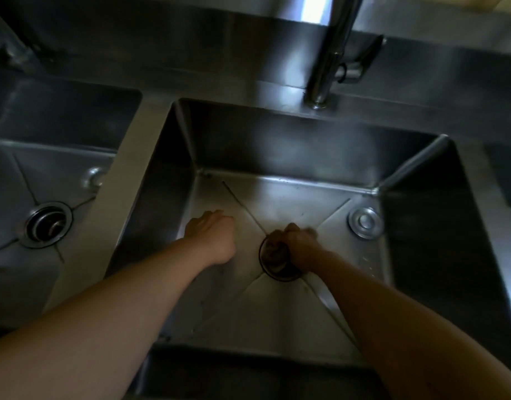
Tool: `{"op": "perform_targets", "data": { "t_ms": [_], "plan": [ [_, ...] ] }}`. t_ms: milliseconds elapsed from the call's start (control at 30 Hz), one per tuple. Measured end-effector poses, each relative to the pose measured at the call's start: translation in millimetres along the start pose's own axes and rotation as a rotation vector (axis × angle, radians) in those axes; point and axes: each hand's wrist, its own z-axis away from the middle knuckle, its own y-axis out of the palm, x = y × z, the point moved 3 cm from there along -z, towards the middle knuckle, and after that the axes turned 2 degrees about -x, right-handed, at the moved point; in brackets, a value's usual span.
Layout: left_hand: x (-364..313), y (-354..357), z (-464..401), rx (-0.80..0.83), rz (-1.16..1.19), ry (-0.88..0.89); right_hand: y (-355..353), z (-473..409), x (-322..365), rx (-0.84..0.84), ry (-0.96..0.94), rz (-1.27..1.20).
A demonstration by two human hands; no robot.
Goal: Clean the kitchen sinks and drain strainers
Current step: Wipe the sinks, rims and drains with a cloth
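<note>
Head view: right hand grips something in the middle sink's drain; left hand rests curled, seemingly empty; left sink's strainer likely remains.

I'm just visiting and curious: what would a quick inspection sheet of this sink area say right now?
Surface: steel middle sink, creased floor, dimly lit.
Job's things: middle drain in the basin floor, partly covered by a hand; left sink with its drain strainer seated.
Clutter: round metal disc on the middle basin floor, right rear; what it is, unclear.
Hands: left hand curled, resting on the basin floor; whether it holds anything is hidden. Right hand curled over the drain, grip blurred.
Cables: nothing seen.
Surroundings: faucet behind the basin, no water visibly running; part of another basin at far right.
</note>
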Motion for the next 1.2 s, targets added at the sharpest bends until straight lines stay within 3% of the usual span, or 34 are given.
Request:
{"op": "perform_targets", "data": {
  "t_ms": [200, 300, 433, 567, 733, 800, 933, 1100, 1200],
  "plan": [
    [-18.5, -23.2, 17.2, -0.026, 0.076, 0.071, -58.8, 74.7, 1.2, -0.397, 0.281, -0.681],
    [-34.9, -33.6, 22.7, 0.003, 0.254, 0.089, -85.2, 110.8, 10.1, -0.432, 0.41, -1.043],
    [-69.2, -50.4, 30.5, 0.05, 0.529, 0.079, -115.2, 157.8, 20.2, -0.498, 0.398, -1.6],
    [-116.5, -74.2, 43.1, 0.11, 1.009, 0.149, -135.5, 194.1, 18.1, -0.499, 0.311, -1.817],
    [-166.3, -73.8, 64.8, 0.496, 1.295, 0.224, -139.3, 207.3, 9.1, -0.526, 0.358, -1.629],
    [-177.9, -70.0, 64.0, 0.536, 1.312, 0.203, -139.6, 209.1, 4.3, -0.477, 0.347, -1.588],
    [-201.1, -58.7, 45.3, 0.344, 1.341, 0.126, -146.9, 213.3, -12.3, -0.311, 0.302, -1.404],
    [-235.4, -47.7, 25.0, 0.212, 1.326, 0.132, -170.6, 219.0, -78.8, -0.632, 0.548, -0.681],
    [-246.5, -36.9, 10.5, 0.154, 1.267, 0.113, -178.1, 222.8, -118.1, -0.708, 0.59, -0.475]
  ]
}}
